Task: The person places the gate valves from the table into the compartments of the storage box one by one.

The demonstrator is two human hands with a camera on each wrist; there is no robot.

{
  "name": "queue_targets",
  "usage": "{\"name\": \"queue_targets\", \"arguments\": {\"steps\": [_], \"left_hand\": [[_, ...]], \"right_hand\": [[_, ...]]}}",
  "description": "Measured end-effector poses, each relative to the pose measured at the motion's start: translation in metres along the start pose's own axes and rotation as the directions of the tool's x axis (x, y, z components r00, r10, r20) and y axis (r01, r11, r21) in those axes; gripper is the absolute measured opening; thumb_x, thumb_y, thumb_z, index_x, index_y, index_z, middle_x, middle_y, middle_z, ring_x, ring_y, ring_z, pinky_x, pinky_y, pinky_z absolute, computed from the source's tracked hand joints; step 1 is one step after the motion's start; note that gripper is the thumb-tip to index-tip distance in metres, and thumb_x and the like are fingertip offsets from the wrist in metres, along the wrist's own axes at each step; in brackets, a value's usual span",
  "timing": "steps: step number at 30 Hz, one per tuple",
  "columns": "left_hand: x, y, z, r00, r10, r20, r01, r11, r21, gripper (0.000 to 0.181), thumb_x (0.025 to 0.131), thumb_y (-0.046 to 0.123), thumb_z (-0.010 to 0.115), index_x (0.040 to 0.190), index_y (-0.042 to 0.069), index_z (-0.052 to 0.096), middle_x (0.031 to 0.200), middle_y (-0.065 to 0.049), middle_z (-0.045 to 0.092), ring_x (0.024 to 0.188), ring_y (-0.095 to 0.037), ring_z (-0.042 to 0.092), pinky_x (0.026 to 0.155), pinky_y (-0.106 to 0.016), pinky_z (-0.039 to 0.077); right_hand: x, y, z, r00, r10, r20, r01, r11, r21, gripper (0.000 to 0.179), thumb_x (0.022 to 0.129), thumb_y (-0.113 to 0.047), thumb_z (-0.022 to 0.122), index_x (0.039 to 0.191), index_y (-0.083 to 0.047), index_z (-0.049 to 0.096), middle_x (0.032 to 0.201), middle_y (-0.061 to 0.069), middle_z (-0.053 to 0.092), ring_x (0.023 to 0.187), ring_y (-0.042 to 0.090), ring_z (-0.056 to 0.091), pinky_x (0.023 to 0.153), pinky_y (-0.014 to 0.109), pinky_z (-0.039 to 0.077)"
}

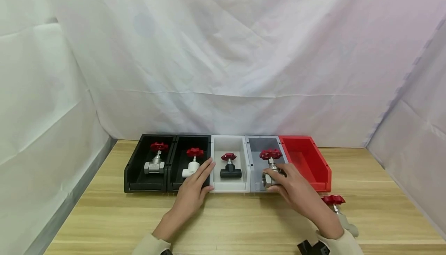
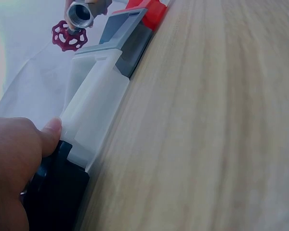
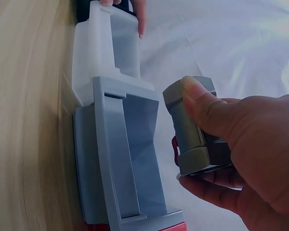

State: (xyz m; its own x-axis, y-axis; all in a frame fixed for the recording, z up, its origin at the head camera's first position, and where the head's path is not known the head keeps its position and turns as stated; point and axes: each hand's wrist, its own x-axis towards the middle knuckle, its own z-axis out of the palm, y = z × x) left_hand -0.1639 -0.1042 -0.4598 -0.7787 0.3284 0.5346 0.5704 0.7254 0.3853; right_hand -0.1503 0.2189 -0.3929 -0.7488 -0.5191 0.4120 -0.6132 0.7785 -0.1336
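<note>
My right hand (image 1: pixel 296 188) grips a silver metal gate valve (image 1: pixel 268 180) with a red handwheel by its body, thumb on one side and fingers on the other. In the right wrist view this valve (image 3: pixel 189 132) hangs over the grey bin (image 3: pixel 106 154), raised above its rim. My left hand (image 1: pixel 191 193) rests with fairly straight fingers along the wall where the second black bin (image 1: pixel 175 150) meets the white bin (image 1: pixel 230 142). Its thumb (image 2: pixel 50 137) touches the front edge there. A white valve (image 1: pixel 192 166) in that black bin is partly hidden behind the left hand.
The leftmost black bin (image 1: pixel 136 169) contains a silver valve (image 1: pixel 154 166). A dark valve (image 1: pixel 230 171) sits in the white bin. The red bin (image 1: pixel 304 158) ends the row at right. Another red-wheeled valve (image 1: pixel 345 220) stands on the wooden table (image 1: pixel 244 228), partly behind my right forearm.
</note>
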Motion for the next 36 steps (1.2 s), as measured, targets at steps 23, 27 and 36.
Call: {"name": "queue_targets", "arguments": {"steps": [23, 27, 36], "left_hand": [[0.000, 0.000, 0.001, 1.000, 0.004, -0.003, -0.004, 1.000, -0.017, 0.075, 0.081, 0.017, 0.076, 0.147, 0.017, 0.039, 0.153, 0.004, 0.033, 0.107, -0.028, 0.058, 0.086, -0.046, 0.047], [0.001, 0.000, 0.001, 1.000, 0.002, 0.001, -0.002, 1.000, -0.019, 0.076, 0.082, 0.017, 0.075, 0.148, 0.018, 0.038, 0.153, 0.004, 0.032, 0.108, -0.027, 0.058, 0.086, -0.046, 0.047], [0.000, 0.001, 0.000, 1.000, 0.010, -0.003, -0.010, 1.000, -0.022, 0.076, 0.082, 0.017, 0.075, 0.148, 0.018, 0.038, 0.153, 0.003, 0.032, 0.107, -0.027, 0.058, 0.085, -0.045, 0.047]], "right_hand": [[0.015, 0.019, 0.014, 0.999, -0.032, -0.020, 0.032, 0.999, -0.024, 0.051, 0.077, -0.028, 0.080, 0.124, -0.020, 0.063, 0.113, 0.012, 0.055, 0.102, 0.025, 0.052, 0.071, 0.036, 0.055], [0.019, 0.021, 0.016, 0.999, -0.038, -0.020, 0.037, 0.999, -0.012, 0.050, 0.077, -0.027, 0.079, 0.125, -0.021, 0.063, 0.113, 0.013, 0.054, 0.101, 0.025, 0.051, 0.071, 0.036, 0.055], [0.027, 0.026, 0.019, 1.000, -0.024, -0.016, 0.024, 1.000, 0.002, 0.051, 0.079, -0.028, 0.078, 0.126, -0.022, 0.061, 0.113, 0.012, 0.054, 0.101, 0.024, 0.050, 0.070, 0.035, 0.055]]}}
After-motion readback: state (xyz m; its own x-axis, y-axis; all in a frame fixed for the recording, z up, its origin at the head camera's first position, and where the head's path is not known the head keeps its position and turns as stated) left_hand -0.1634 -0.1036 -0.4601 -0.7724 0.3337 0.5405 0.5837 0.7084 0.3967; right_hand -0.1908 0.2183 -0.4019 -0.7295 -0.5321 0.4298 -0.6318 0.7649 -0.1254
